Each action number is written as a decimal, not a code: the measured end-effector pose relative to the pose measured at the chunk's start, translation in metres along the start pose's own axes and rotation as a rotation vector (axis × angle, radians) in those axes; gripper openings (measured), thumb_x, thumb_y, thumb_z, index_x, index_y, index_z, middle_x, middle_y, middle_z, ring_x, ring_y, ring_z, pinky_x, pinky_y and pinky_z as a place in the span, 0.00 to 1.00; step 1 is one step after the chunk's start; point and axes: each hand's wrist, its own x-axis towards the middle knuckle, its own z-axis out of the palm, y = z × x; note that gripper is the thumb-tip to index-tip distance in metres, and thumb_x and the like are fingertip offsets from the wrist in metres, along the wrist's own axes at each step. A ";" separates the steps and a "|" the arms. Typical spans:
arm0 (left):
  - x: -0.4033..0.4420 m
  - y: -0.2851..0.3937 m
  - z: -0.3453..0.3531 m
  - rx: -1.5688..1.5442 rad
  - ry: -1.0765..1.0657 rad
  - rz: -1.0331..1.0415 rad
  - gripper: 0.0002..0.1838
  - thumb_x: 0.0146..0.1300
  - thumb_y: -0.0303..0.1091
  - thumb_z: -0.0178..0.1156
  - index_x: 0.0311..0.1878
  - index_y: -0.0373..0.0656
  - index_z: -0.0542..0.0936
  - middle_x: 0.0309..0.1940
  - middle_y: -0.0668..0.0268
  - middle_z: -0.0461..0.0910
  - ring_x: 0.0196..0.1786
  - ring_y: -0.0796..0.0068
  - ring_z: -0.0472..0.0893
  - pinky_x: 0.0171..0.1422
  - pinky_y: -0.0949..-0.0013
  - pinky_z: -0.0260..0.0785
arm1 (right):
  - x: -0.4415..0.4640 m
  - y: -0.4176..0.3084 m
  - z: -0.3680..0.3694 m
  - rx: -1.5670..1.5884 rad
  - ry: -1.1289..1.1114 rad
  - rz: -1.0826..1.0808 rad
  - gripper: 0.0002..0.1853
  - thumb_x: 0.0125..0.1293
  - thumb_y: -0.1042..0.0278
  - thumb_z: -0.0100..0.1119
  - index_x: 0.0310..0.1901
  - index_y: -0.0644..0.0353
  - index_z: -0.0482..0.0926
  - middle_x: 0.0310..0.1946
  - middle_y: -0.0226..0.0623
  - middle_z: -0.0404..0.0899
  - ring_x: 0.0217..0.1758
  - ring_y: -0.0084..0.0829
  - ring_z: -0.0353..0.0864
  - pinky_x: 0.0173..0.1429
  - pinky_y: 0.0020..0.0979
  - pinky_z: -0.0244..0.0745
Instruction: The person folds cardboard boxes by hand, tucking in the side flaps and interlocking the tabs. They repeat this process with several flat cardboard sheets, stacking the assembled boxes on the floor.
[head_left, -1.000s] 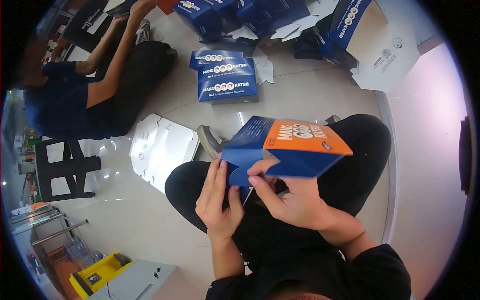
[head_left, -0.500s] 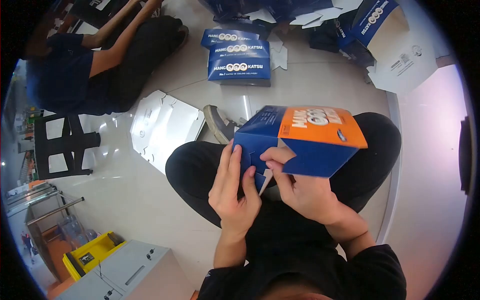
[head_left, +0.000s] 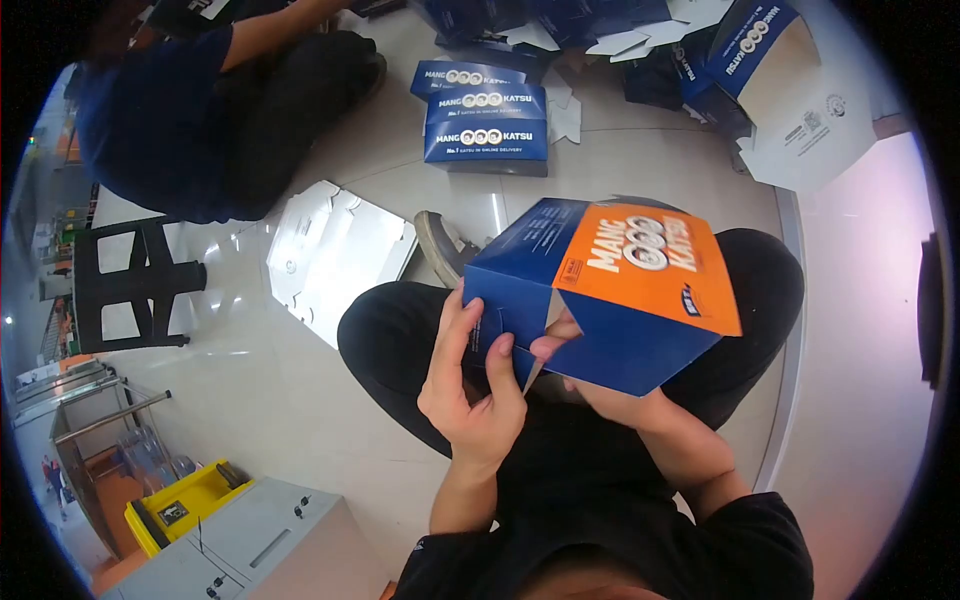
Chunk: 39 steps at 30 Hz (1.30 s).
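Note:
A blue cardboard box (head_left: pixel 640 335) with an orange printed panel is held over my lap, its near end partly unfolded. My left hand (head_left: pixel 475 385) grips the box's left end, fingers on the blue side and thumb on the near panel. My right hand (head_left: pixel 610 385) is at the near edge, its thumb and a finger at the gap between the end flaps; the blue flap hides its other fingers.
Finished-looking blue boxes (head_left: pixel 486 148) are stacked on the floor ahead. Flat white cardboard (head_left: pixel 335 255) lies left of my foot. A co-worker (head_left: pixel 180 130) sits at upper left, near a black stool (head_left: pixel 150 285). An open box (head_left: pixel 790 85) stands upper right.
The box in my hands has turned so more of its orange panel shows. My right hand has moved lower, partly behind the blue flap. The co-worker has leaned forward.

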 end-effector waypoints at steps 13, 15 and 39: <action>-0.004 -0.003 -0.009 -0.215 0.019 -0.103 0.24 0.69 0.30 0.61 0.64 0.29 0.69 0.61 0.47 0.74 0.60 0.57 0.79 0.64 0.62 0.71 | 0.013 -0.008 0.004 0.372 0.021 0.114 0.04 0.66 0.81 0.60 0.40 0.63 0.76 0.33 0.35 0.77 0.28 0.23 0.79 0.28 0.23 0.74; 0.006 0.005 -0.014 -0.300 0.053 -0.278 0.34 0.68 0.45 0.63 0.68 0.32 0.65 0.55 0.54 0.75 0.62 0.59 0.76 0.64 0.61 0.68 | 0.012 0.000 -0.005 0.301 -0.057 0.027 0.06 0.66 0.79 0.62 0.42 0.63 0.75 0.34 0.34 0.76 0.29 0.22 0.80 0.27 0.23 0.74; -0.032 -0.119 -0.034 -1.284 0.053 -0.770 0.22 0.72 0.39 0.47 0.61 0.33 0.72 0.54 0.53 0.79 0.51 0.66 0.83 0.55 0.67 0.78 | -0.005 -0.005 -0.059 -0.317 0.224 -0.742 0.60 0.42 0.44 0.83 0.71 0.64 0.57 0.67 0.60 0.57 0.68 0.50 0.64 0.62 0.49 0.67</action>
